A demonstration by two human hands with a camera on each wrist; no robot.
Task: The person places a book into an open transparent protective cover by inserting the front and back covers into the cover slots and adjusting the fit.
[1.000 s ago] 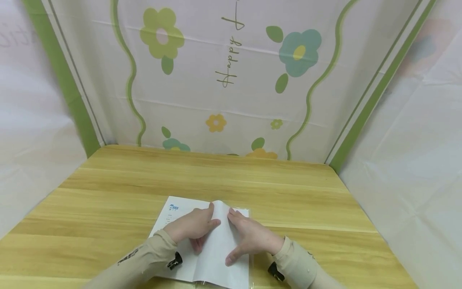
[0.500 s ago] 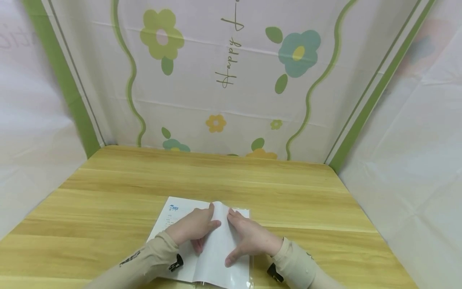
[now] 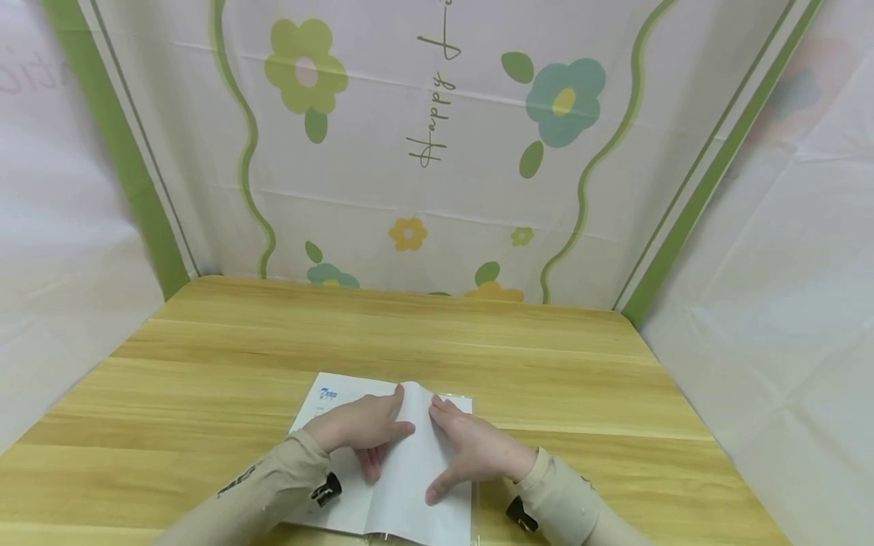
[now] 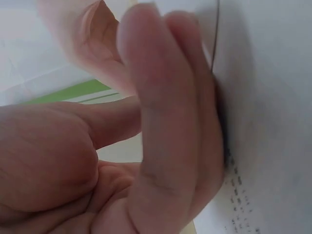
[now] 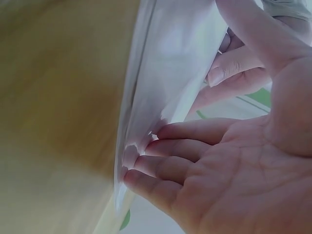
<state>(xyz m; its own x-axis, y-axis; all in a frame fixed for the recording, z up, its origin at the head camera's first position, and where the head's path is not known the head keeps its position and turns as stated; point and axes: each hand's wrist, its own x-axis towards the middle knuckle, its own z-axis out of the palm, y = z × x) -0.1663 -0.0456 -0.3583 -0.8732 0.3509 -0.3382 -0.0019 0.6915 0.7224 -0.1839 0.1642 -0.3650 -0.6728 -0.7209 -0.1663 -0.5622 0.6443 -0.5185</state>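
Observation:
An open booklet (image 3: pixel 416 485) with white pages lies near the front of the table, a clear plastic edge showing along its right side. Its left page carries a small blue print and lines of text; the right leaf bulges up beside the fold. My left hand (image 3: pixel 365 425) lies over the left page by the fold, thumb pointing right. In the left wrist view its long fingers (image 4: pixel 168 97) lie against the printed page. My right hand (image 3: pixel 474 447) rests on the right leaf with fingers spread; in the right wrist view its fingertips (image 5: pixel 141 163) touch the glossy sheet.
The wood-grain table (image 3: pixel 580 379) stretches away behind the booklet and to both sides. A white cloth with printed flowers (image 3: pixel 410 233) hangs behind it, and pale cloth walls (image 3: pixel 771 303) with green bands stand left and right.
My left hand has shifted very slightly left and its forearm has moved a little left. The right hand and the booklet look much the same.

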